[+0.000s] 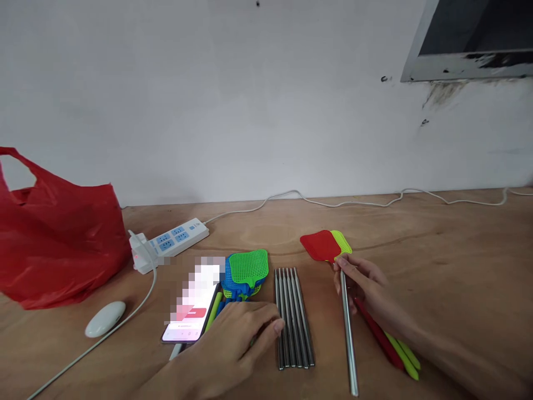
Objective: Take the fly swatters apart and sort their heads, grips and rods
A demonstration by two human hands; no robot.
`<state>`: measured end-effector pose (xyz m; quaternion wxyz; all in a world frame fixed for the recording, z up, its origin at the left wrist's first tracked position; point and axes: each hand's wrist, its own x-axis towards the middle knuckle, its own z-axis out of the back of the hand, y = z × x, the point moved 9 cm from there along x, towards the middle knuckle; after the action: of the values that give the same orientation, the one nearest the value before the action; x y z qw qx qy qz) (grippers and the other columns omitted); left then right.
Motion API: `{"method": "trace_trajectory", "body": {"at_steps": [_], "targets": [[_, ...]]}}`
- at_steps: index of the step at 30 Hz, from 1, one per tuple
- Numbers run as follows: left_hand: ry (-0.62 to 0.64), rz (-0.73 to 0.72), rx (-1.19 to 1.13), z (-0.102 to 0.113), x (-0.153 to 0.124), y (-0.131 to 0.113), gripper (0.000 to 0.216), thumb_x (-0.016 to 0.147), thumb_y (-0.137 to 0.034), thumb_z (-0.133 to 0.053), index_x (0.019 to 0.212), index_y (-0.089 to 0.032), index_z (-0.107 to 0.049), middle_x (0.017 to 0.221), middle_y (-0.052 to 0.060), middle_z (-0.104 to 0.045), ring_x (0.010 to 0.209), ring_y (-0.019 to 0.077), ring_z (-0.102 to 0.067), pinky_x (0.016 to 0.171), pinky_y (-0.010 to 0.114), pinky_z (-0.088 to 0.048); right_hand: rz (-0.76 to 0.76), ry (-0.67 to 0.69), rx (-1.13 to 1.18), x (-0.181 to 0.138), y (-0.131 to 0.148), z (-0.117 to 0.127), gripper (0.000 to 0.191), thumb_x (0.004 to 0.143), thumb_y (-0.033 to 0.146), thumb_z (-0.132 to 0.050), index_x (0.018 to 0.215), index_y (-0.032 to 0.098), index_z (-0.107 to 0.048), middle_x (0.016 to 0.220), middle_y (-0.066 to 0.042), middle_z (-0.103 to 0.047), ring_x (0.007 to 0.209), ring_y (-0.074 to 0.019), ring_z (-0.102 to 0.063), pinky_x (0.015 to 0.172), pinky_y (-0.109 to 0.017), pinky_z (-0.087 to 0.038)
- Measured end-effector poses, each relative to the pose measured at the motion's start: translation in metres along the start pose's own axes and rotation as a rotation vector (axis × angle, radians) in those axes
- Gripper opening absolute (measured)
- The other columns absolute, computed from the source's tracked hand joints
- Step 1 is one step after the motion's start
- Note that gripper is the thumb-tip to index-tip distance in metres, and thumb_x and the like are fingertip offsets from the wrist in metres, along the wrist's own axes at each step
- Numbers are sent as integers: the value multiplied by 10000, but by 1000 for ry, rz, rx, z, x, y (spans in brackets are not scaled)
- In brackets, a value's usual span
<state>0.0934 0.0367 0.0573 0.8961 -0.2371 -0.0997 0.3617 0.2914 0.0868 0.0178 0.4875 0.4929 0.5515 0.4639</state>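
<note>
My right hand (366,291) pinches the top of a single metal rod (348,333) just below a red swatter head (318,245) and a yellow-green swatter head (341,242). Their red and yellow handles (393,347) lie under my wrist. My left hand (233,347) rests palm down on the wooden table (437,255), fingertips touching a row of several metal rods (293,316). Beside it lies a pile of green and blue swatter heads (245,272).
A lit phone (191,316) lies left of my left hand. A white power strip (170,241) with a cable, a white oval object (105,318) and a red plastic bag (54,244) sit at the left. A white wall stands behind.
</note>
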Motion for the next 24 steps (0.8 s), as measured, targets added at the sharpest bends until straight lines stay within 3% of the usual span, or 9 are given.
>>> {"method": "trace_trajectory", "body": {"at_steps": [4, 10, 15, 18, 24], "targets": [[-58, -1, 238, -3, 9, 7, 268, 1041, -236, -349, 844, -202, -526, 852, 24, -631, 735, 201, -589, 634, 307, -381, 19, 66, -327, 22, -12, -8, 422, 855, 628, -512, 951, 218, -487, 511, 92, -537, 325, -95, -490, 282, -165, -369], [-106, -89, 382, -12, 12, 8, 256, 1020, -179, -359, 834, -191, -533, 820, 34, -640, 716, 202, -598, 640, 308, -421, 87, 144, -467, 35, -27, -28, 251, 894, 417, -507, 1057, 240, -434, 579, 114, -509, 338, -94, -519, 279, -157, -382], [-106, -93, 390, -16, 10, 12, 237, 1012, -180, -389, 828, -187, -537, 844, 43, -642, 745, 212, -605, 665, 325, -441, 124, 199, -544, 30, -27, -37, 256, 878, 273, -511, 1124, 226, -459, 644, 94, -514, 372, -88, -515, 296, -162, -385], [-102, -82, 392, -18, 10, 14, 211, 1005, -174, -404, 849, -184, -545, 868, 48, -645, 770, 217, -609, 681, 333, -447, 164, 219, -627, 22, -22, -40, 200, 898, 242, -482, 1095, 216, -501, 663, 76, -527, 396, -89, -509, 336, -184, -386], [-116, -77, 381, -21, 9, 18, 211, 1014, -187, -404, 856, -184, -544, 882, 50, -641, 785, 223, -606, 691, 339, -444, 446, 123, -1014, 1, 10, -34, 129, 909, 164, -460, 950, 210, -574, 669, 26, -612, 589, -140, -575, 557, -254, -390]]}}
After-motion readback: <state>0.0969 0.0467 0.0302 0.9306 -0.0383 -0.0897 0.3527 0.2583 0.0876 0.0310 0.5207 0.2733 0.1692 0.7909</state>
